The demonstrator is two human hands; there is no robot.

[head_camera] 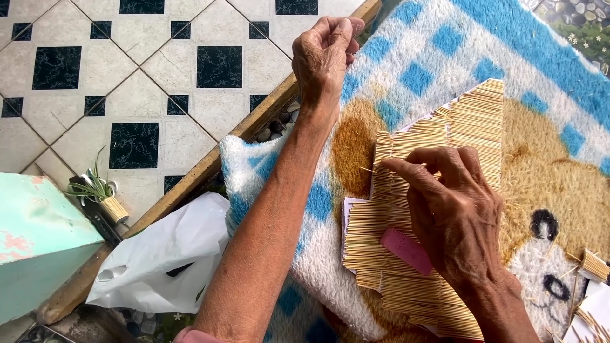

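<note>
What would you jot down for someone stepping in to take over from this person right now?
Left hand: raised over the rug's far edge, fingers curled shut; what it holds cannot be seen.
Right hand: resting on the stick panel, fingertips pinching one thin stick at its left edge.
The panel, rows of thin sticks laid side by side on white card, lies on the blue checked rug. A pink block sits on it.
Done: most of the card is covered.
Left: card edges showing; loose sticks lie at right.

A stepped panel of thin pale wooden sticks (445, 146), laid side by side in rows on white backing, lies flat on the fluffy blue-checked rug (406, 70). One loose stick (367, 170) juts leftward beyond the panel's left edge.
</note>
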